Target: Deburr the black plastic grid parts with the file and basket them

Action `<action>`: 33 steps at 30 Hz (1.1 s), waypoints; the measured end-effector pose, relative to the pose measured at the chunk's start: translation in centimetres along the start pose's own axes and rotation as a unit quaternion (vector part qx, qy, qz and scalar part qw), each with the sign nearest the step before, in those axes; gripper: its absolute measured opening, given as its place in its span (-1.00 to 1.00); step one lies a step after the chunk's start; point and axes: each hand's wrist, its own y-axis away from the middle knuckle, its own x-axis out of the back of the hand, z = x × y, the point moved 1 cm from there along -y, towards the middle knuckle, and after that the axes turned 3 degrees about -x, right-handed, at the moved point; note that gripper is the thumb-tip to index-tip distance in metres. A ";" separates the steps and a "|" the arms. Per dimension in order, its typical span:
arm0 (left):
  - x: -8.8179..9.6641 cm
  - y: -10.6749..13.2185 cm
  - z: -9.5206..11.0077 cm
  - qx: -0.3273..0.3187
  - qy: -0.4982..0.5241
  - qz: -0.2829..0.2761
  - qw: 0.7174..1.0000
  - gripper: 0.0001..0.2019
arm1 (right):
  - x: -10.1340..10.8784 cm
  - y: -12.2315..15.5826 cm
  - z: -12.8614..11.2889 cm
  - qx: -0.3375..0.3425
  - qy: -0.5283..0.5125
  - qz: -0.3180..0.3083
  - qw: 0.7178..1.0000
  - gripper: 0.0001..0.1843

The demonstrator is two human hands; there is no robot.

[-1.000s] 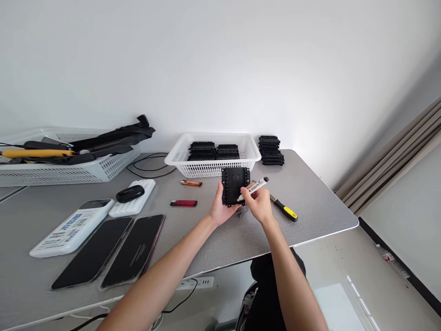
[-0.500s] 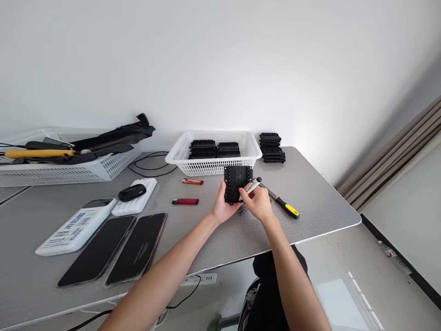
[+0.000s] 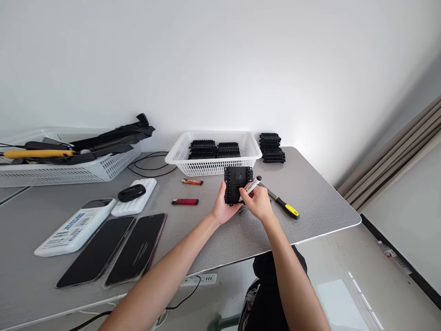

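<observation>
My left hand [image 3: 223, 206] grips a black plastic rectangular part [image 3: 237, 177] with ribbed edges, holding it upright above the table. In my right hand [image 3: 258, 202] is a white marker [image 3: 253, 185] with a black end pointing up. Its lower end reaches the front face of the black part, and my fingers hide the tip. Behind them, a white plastic basket [image 3: 213, 169] holds several similar black parts [image 3: 202, 147]. Another stack of black parts [image 3: 272, 148] stands on the table to the basket's right. A file-like tool with a black and yellow handle [image 3: 287, 208] lies right of my right hand.
An orange lighter [image 3: 192, 182] and a red lighter [image 3: 185, 202] lie left of my hands. Two phones [image 3: 138, 250], white power banks [image 3: 74, 230] and a black mouse-like object [image 3: 132, 193] are farther left. A tool-filled basket [image 3: 99, 172] stands at the back left, by a black cable [image 3: 151, 176].
The black part and my hands have barely moved. The marker is still against the part, with only a very slight shift.
</observation>
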 end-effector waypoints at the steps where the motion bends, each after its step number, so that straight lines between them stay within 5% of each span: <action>1: 0.0 0.0 0.0 0.001 0.000 0.001 1.000 -0.39 | 0.0 0.0 0.0 0.000 -0.001 -0.001 1.000 -0.65; 9: 0.0 0.1 0.0 0.001 0.000 -0.006 1.000 -0.38 | 0.2 0.0 0.1 -0.006 -0.046 0.002 0.999 -0.66; 18: 0.0 -0.2 -0.1 0.007 0.035 0.036 0.999 -0.40 | 0.7 0.1 -0.1 -0.078 -0.249 0.018 0.965 -0.73; 25: 0.0 -0.3 0.0 0.014 0.048 0.039 0.998 -0.40 | 0.7 0.6 -0.9 0.011 -0.081 0.061 0.995 -0.90; 33: -0.4 -0.1 0.2 0.009 0.067 0.029 0.997 -0.41 | 0.2 0.5 -0.2 0.036 -0.050 0.050 0.997 -0.89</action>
